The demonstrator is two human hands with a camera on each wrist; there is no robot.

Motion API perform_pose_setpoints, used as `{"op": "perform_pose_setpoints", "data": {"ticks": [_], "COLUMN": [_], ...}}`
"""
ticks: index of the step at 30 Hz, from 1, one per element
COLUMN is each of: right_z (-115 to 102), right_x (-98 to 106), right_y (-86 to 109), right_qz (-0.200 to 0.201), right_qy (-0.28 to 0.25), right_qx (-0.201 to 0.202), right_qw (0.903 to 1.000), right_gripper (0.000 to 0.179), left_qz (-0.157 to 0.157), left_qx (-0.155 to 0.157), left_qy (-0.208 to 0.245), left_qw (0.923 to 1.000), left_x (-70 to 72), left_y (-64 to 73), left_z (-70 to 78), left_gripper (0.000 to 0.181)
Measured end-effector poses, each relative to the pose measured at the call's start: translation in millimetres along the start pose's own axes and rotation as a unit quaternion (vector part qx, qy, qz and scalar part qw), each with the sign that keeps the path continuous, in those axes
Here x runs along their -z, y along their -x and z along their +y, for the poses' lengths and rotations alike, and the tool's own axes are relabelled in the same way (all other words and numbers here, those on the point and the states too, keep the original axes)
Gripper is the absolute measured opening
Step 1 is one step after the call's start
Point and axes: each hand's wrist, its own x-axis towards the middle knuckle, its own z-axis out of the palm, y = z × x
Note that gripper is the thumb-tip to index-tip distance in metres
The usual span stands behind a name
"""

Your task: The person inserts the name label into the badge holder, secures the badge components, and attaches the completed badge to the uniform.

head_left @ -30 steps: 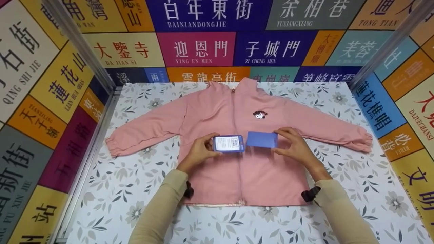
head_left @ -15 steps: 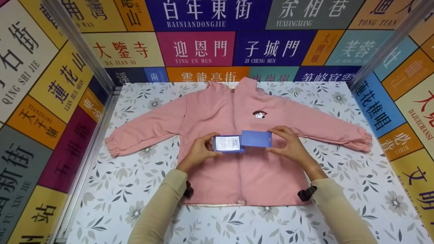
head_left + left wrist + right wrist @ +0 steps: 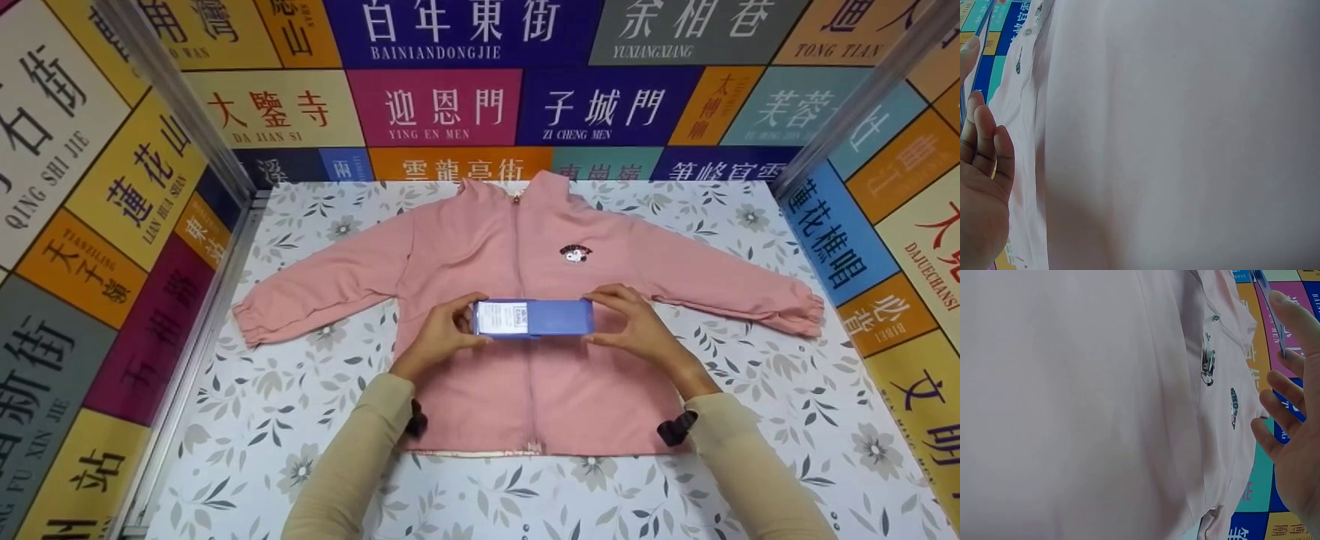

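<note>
Between both hands, above a pink zip jacket (image 3: 465,390), is a blue card holder (image 3: 534,336) with a white printed card (image 3: 501,318) showing on its left half. A plain blue cover (image 3: 561,318) overlaps its right part. My left hand (image 3: 439,334) pinches the holder's left end between thumb and fingers. At the other end, my right hand (image 3: 637,330) pinches the cover by its right edge. Each wrist view catches only a thin blue edge between thumb and forefinger; the left hand's other fingers (image 3: 985,129) and the right hand's (image 3: 1278,408) are loosely bent.
The jacket lies flat, sleeves spread, on a leaf-patterned white table (image 3: 247,420). A small cartoon patch (image 3: 576,255) is on its chest. Colourful sign-printed walls (image 3: 435,109) enclose the back and sides, with metal posts (image 3: 180,97) at the corners.
My right hand has moved left with the blue cover, from apart from the holder to lined up with it and covering part of the card. The left hand has stayed in place.
</note>
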Motion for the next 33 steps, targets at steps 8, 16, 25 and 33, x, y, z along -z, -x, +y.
{"op": "perform_pose_setpoints", "data": {"ticks": [8,16,25,33], "right_z": [2.5,4.0,3.7,1.8], "right_x": [1.3,-0.1,-3.1,-6.8], "right_y": [-0.2,-0.2,0.4,-1.0], "right_qz": [-0.007,-0.010,-0.008,-0.011], "right_qy": [0.002,-0.001,-0.008,-0.012], "right_qx": [0.003,0.002,-0.003,-0.009], "right_qw": [1.0000,0.9999,0.9999,0.9998], "right_gripper": [0.071,0.071,0.073,0.072], "left_qz": [-0.001,-0.004,-0.003,0.000], "left_qx": [-0.003,-0.002,0.002,0.001], "left_qy": [-0.003,-0.022,-0.020,-0.018], "left_qw": [1.0000,0.9997,0.9998,0.9998], "left_x": [0.4,-0.3,-1.1,-2.0], "left_y": [-1.1,-0.6,-0.3,-0.3], "left_z": [0.3,2.6,3.9,6.5], "left_gripper": [0.072,0.073,0.073,0.072]}}
